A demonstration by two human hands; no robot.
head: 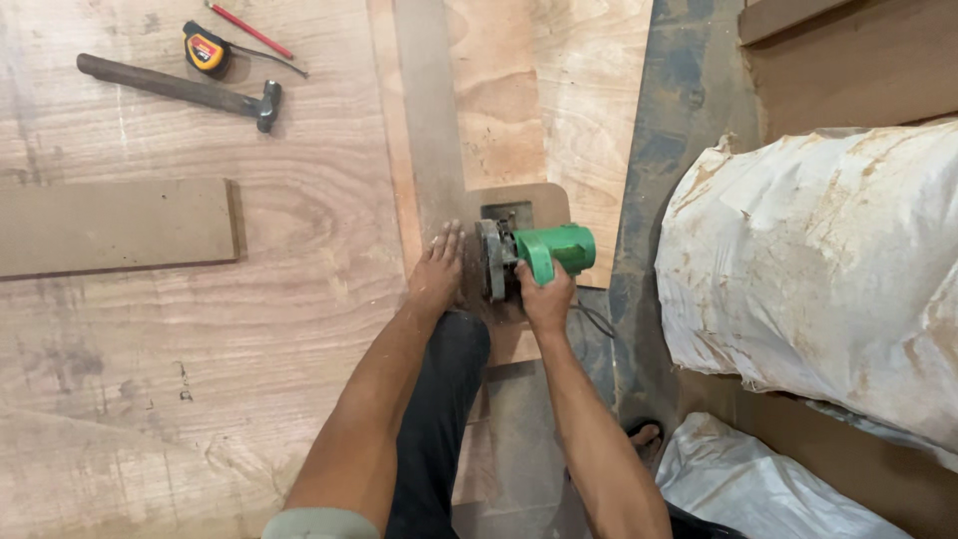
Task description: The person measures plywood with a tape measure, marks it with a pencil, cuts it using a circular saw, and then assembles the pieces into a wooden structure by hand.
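Observation:
A green hand-held circular saw (544, 255) sits on a brown base plate on a plywood sheet (509, 100), beside a long straight guide strip (429, 120). My right hand (547, 297) grips the saw's green handle from behind. My left hand (436, 271) lies flat, fingers spread, on the guide strip just left of the saw blade. My knee in dark trousers (449, 379) rests between my arms.
A hammer (185, 90), a tape measure (207, 48) and a red pencil (249, 30) lie at the top left on a large plywood sheet. A flat board (115, 225) lies at the left. A big white sack (828, 269) stands at the right.

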